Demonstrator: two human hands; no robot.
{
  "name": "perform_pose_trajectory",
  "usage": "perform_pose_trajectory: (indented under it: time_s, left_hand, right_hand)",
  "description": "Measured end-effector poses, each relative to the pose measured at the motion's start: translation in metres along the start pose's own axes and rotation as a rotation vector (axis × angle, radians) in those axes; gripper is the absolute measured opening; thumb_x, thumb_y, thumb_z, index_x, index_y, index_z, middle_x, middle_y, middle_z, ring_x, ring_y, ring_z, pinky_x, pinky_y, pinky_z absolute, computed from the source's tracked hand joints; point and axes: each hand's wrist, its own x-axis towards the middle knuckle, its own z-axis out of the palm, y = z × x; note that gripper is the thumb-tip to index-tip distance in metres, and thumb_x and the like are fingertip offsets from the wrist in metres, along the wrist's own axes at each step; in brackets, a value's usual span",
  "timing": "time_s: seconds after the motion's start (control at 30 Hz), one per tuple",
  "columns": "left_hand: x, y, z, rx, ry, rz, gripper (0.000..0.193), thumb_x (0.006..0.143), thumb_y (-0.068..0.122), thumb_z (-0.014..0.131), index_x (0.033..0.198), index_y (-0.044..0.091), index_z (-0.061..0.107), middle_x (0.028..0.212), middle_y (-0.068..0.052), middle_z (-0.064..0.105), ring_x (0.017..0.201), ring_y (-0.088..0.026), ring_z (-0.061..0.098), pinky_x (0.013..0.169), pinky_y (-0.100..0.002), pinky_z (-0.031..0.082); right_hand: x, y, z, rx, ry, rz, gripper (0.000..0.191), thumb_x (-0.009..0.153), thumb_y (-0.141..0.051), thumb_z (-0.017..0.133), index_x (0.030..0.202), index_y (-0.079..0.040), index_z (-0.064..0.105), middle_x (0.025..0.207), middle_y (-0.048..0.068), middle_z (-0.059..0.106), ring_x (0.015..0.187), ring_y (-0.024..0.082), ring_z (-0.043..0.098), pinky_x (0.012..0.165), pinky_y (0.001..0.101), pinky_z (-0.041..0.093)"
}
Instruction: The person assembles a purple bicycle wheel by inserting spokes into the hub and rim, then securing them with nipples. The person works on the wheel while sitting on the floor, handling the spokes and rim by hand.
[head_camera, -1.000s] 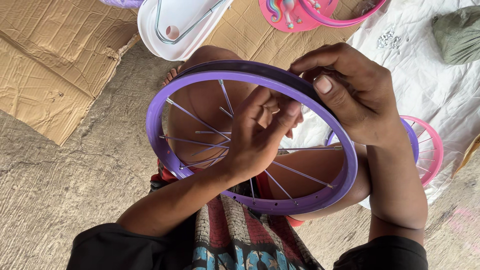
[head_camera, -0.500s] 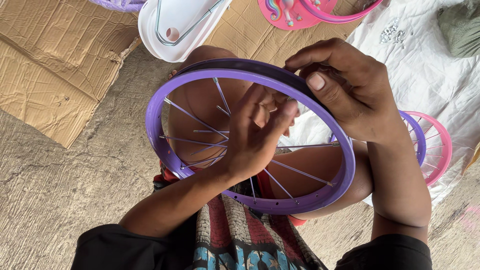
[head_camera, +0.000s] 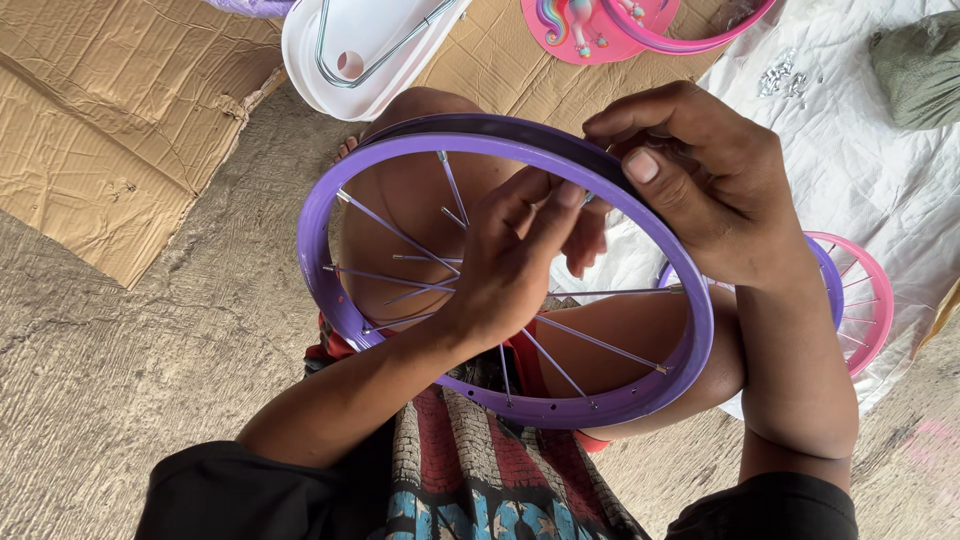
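While I watch, my right hand (head_camera: 715, 190) pinches the top edge of the smooth purple wheel rim (head_camera: 330, 290) held over my knees, and my left hand (head_camera: 515, 260) reaches inside, fingers closed on thin metal spokes (head_camera: 390, 232). Corrugated cardboard (head_camera: 110, 110) lies left; one pink rim (head_camera: 872, 300) lies right.

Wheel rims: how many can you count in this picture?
3, maybe more hidden: the purple rim held by both hands over the lap, a pink rim at right with another purple rim partly hidden beside it.
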Motion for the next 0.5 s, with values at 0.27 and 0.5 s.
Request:
perform_pose_trajectory:
  time_s: [0.27, 0.5]
  left_hand:
    - [0.003, 0.003, 0.000, 0.003, -0.032, -0.006, 0.034, 0.118, 0.031, 0.047, 0.109, 0.002, 0.061, 0.081, -0.001, 0.059, 0.070, -0.006, 0.054, 0.068, -0.024, 0.046]
    - [0.006, 0.010, 0.004, -0.010, -0.011, 0.032, 0.028, 0.115, 0.028, 0.050, 0.111, 0.002, 0.059, 0.083, -0.001, 0.056, 0.072, -0.006, 0.053, 0.065, -0.024, 0.046]
  right_hand:
    - [0.000, -0.002, 0.000, 0.059, 0.015, 0.052, 0.031, 0.111, -0.023, 0.057, 0.125, 0.005, 0.058, 0.103, 0.008, 0.072, 0.089, 0.010, 0.073, 0.080, 0.0222, 0.060]
    - [0.003, -0.003, 0.004, 0.029, 0.015, -0.011, 0.030, 0.116, -0.017, 0.055, 0.132, 0.008, 0.057, 0.106, 0.013, 0.070, 0.091, 0.015, 0.071, 0.082, 0.0248, 0.060]
